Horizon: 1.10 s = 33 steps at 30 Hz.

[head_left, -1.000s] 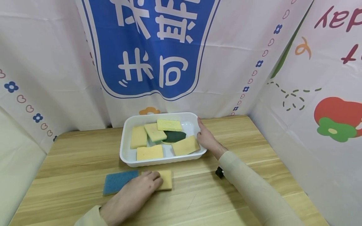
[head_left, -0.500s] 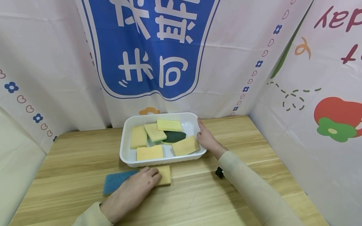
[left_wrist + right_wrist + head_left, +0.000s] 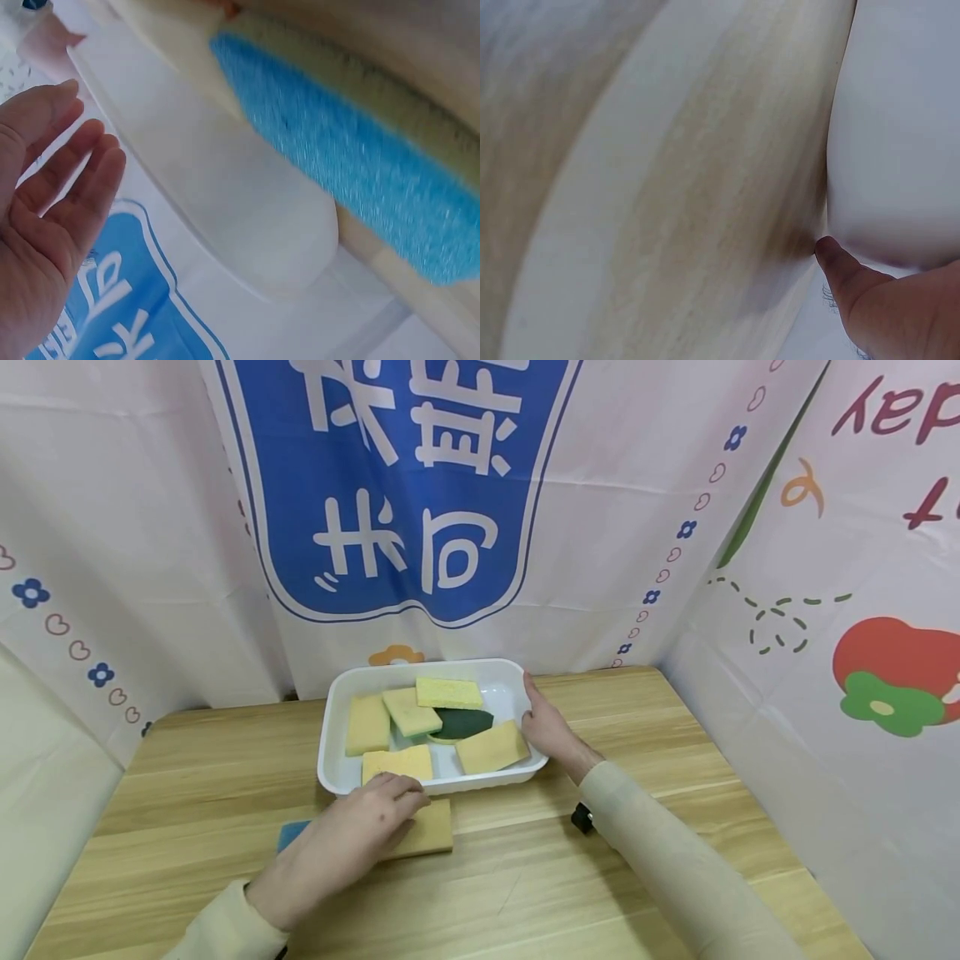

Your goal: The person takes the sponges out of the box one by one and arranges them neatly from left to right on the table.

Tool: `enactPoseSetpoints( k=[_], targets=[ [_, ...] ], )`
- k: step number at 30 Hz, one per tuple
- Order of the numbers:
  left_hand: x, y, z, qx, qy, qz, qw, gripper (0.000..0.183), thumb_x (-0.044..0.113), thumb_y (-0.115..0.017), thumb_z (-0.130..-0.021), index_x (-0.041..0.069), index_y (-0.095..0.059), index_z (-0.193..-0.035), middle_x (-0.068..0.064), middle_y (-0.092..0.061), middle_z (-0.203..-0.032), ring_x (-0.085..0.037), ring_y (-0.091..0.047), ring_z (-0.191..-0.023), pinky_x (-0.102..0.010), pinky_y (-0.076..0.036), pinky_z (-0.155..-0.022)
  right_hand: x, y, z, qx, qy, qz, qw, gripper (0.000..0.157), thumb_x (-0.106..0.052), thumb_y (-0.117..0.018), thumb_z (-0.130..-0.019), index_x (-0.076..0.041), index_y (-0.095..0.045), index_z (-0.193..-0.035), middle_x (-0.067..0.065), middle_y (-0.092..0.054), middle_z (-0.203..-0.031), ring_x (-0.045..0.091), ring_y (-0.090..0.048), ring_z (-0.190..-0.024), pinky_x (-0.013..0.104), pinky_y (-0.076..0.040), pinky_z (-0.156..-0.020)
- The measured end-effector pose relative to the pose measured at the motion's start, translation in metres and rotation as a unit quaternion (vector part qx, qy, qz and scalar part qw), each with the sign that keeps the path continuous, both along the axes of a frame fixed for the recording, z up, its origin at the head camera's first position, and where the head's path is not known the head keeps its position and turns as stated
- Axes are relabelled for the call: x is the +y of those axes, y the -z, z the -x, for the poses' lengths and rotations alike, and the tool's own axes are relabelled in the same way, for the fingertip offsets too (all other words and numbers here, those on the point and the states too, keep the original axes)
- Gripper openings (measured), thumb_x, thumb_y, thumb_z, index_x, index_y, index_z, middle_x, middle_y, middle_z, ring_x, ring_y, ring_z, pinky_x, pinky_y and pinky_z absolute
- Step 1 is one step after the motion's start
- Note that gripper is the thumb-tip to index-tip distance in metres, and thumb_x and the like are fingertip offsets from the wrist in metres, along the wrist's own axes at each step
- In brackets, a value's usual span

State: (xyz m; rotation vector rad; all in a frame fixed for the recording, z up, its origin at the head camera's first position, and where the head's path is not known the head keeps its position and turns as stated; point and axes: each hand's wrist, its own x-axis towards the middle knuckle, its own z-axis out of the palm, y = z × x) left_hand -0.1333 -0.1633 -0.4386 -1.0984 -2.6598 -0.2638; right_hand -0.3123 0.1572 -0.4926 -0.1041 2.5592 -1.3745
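One loose yellow sponge [image 3: 435, 828], likely light and squashy, suits an edge pinch, the left hand [image 3: 348, 831] above, fingers loosely parted, the right hand [image 3: 551, 727] pinching the white tray [image 3: 480, 782].

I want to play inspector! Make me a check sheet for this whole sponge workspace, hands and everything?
Surface: wood-grain table, with one thin mark near the front.
Job's things: white tub with six sponges showing, one dark green on top; outside it, a yellow sponge and a partly hidden blue sponge.
Clutter: small black object, partly under the right sleeve; unclear what it is.
Grippers: left hand above the outside sponges, holding nothing; right hand touching the tub's right end.
Cables: nothing seen.
Surroundings: printed cloth behind and right.
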Motion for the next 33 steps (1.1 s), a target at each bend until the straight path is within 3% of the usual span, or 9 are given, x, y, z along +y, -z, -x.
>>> enactPoseSetpoints(
  k=[6, 11, 23, 28, 33],
  targets=[
    [-0.009, -0.009, 0.014, -0.003, -0.019, -0.032, 0.9993, 0.029, 0.002, -0.095, -0.097, 0.007, -0.085, -0.124, -0.008, -0.084, -0.126, -0.027, -0.082, -0.120, -0.041, -0.073, -0.103, 0.000, 0.000, 0.000, -0.001, 0.000, -0.001, 1.000, 0.081, -0.005, -0.035, -0.121, -0.027, 0.000, -0.191, 0.006, -0.004, -0.201, 0.035, -0.014, -0.185, 0.056, -0.017, -0.152],
    [-0.016, -0.011, 0.029, -0.008, -0.040, -0.028, 0.9988, 0.031, 0.007, -0.096, -0.098, 0.006, -0.085, -0.126, -0.010, -0.085, -0.129, -0.031, -0.082, -0.122, -0.043, -0.073, -0.102, 0.001, 0.001, -0.001, 0.004, -0.005, 0.000, 1.000, 0.082, -0.004, -0.035, -0.120, -0.026, 0.001, -0.190, 0.008, -0.004, -0.200, 0.036, -0.014, -0.185, 0.057, -0.018, -0.152],
    [-0.026, -0.001, 0.069, -0.060, -0.070, -0.017, 0.9956, 0.031, 0.008, -0.091, -0.103, 0.005, -0.082, -0.132, -0.013, -0.084, -0.130, -0.035, -0.082, -0.118, -0.050, -0.073, -0.100, 0.002, 0.001, -0.002, 0.016, -0.015, -0.004, 1.000, 0.083, -0.002, -0.033, -0.118, -0.021, 0.001, -0.191, 0.011, -0.004, -0.200, 0.038, -0.014, -0.185, 0.059, -0.018, -0.151],
    [-0.030, 0.003, 0.084, -0.102, -0.092, -0.007, 0.9905, 0.031, 0.010, -0.088, -0.106, 0.005, -0.082, -0.136, -0.015, -0.084, -0.135, -0.038, -0.082, -0.124, -0.054, -0.073, -0.105, 0.001, 0.000, -0.002, 0.017, -0.013, -0.003, 1.000, 0.083, -0.002, -0.034, -0.118, -0.021, 0.000, -0.191, 0.011, -0.004, -0.200, 0.038, -0.014, -0.185, 0.059, -0.019, -0.151],
    [-0.033, 0.006, 0.092, -0.140, -0.084, -0.001, 0.9866, 0.029, 0.009, -0.084, -0.108, 0.005, -0.081, -0.137, -0.015, -0.086, -0.133, -0.028, -0.081, -0.111, -0.048, -0.072, -0.096, 0.001, 0.000, -0.003, 0.019, -0.014, 0.002, 1.000, 0.082, -0.002, -0.034, -0.118, -0.020, 0.000, -0.191, 0.010, -0.004, -0.200, 0.037, -0.013, -0.185, 0.058, -0.018, -0.151]
  ],
)
